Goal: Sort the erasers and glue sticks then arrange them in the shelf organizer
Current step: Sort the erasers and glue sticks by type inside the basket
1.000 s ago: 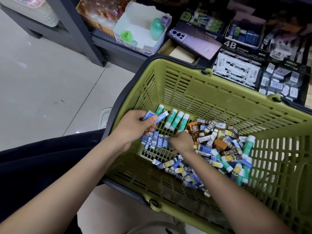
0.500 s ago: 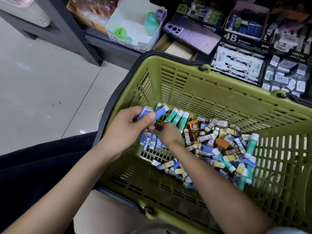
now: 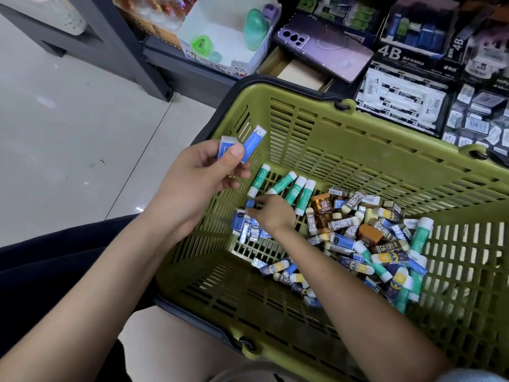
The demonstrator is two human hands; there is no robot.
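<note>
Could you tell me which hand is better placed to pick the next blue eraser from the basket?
The right. The right hand is down at the blue erasers on the basket floor, fingertips on one; the left hand is full, gripping two erasers above the rim.

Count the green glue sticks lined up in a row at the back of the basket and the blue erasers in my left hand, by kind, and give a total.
Row of green glue sticks: 4
Pair of blue erasers held in the left hand: 2
Total: 6
</note>
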